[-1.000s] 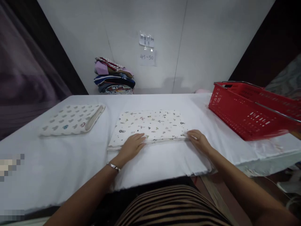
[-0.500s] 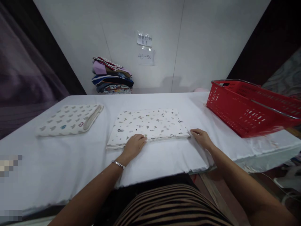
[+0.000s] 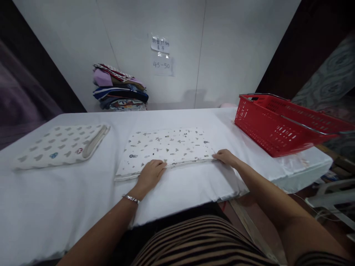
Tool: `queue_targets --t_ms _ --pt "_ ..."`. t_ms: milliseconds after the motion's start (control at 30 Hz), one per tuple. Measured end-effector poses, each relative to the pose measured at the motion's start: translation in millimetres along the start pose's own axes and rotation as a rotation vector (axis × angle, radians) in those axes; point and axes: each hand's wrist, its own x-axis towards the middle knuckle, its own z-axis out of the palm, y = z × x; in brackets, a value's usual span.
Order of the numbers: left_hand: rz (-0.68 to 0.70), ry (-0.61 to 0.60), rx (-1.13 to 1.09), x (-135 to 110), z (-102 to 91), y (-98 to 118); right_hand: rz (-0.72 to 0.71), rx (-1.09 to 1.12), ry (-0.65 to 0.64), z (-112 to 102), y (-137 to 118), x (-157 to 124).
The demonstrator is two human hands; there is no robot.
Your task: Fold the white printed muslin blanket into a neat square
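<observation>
A white folded cloth (image 3: 172,146) with small dark prints lies flat on the white-covered table (image 3: 188,184). My left hand (image 3: 152,173) is at its near edge, fingers together over the top and curled at the fold. At the near right corner, my right hand (image 3: 225,157) pinches the cloth between thumb and fingers. To the left lies another folded cloth (image 3: 63,144), cream with grey cloud-like shapes and a rolled, thick right edge. Neither hand touches it.
A red plastic basket (image 3: 269,127) with metal handles stands at the table's right. Against the back wall is a stack of folded fabrics (image 3: 119,90). Two paper notes (image 3: 161,65) are taped to the wall. A white stool (image 3: 330,195) stands at lower right.
My right hand has closed in on the cloth's near right corner and now pinches it. My left hand stays at the near edge. The view has turned slightly right.
</observation>
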Motion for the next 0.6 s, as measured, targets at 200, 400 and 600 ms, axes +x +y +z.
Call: queue_targets --t_ms 200,400,600 --pt "-0.006 0.001 -0.012 -0.1 1.4 -1.1 0.013 -0.028 0.062 2.2 -0.1 0.2" --pt "-0.039 -0.007 -0.026 -3.2 -0.2 0.8 -0.083 -0.32 0.143 3.5 0.1 -4.7" --pt "-0.079 -0.015 -0.034 -4.9 -2.5 4.5 -0.706 -0.416 0.319 30.0 -8.8 -17.9"
